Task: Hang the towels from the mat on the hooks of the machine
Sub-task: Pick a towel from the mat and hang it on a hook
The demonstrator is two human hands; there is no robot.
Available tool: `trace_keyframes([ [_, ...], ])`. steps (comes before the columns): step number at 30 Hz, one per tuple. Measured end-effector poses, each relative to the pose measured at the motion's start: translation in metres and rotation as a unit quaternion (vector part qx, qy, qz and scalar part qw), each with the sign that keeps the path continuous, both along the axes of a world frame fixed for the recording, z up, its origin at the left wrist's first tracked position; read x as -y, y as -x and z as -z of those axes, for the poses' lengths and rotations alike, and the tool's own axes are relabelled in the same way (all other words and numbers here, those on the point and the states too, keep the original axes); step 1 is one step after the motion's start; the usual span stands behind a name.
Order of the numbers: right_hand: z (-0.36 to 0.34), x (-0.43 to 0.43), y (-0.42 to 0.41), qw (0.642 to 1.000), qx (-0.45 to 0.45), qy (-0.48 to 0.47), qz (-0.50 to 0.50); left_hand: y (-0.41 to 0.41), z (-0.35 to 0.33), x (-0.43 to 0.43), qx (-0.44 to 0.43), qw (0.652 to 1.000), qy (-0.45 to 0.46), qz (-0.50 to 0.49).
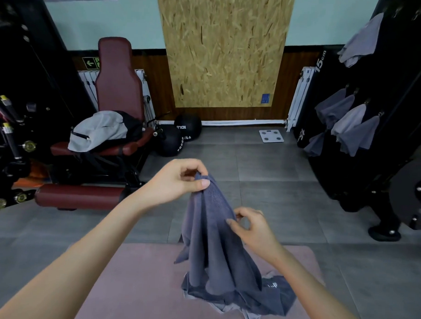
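A dark blue-grey towel point(214, 233) hangs above the pink mat point(138, 276), its lower end still among other towels point(254, 304) piled on the mat. My left hand point(177, 179) pinches the towel's top corner between thumb and fingers. My right hand point(252, 227) pinches its right edge, lower down. The black machine point(383, 98) stands at the right, with several grey towels point(349, 121) hanging from its hooks and one more towel point(361, 43) higher up.
A maroon padded seat point(116, 84) with a grey backpack point(98, 129) stands at the left beside another black machine point(20, 105). Two black medicine balls point(179, 134) and a white scale point(271, 136) lie by the far wall. Grey tiled floor point(287, 190) lies between mat and machine.
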State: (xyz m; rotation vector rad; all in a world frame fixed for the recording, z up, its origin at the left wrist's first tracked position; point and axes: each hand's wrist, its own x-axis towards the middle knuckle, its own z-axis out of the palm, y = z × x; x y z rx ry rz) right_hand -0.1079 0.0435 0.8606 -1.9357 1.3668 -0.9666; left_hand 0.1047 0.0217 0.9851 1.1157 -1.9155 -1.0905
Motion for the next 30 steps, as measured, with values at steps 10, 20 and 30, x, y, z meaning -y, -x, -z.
trace_keyframes([
  [10, 0.061, 0.002, -0.003, 0.992, -0.051, -0.086, 0.083, -0.035, -0.025, 0.0, -0.002, 0.999, 0.041, -0.036],
  [20, 0.117, -0.004, 0.038, 0.969, -0.219, -0.08, 0.08, -0.112, -0.042, 0.019, -0.087, 0.982, 0.028, -0.167],
  [30, 0.066, 0.014, 0.085, 0.831, -0.556, -0.008, -0.027, -0.175, 0.059, 0.012, 0.296, 0.928, 0.043, -0.224],
])
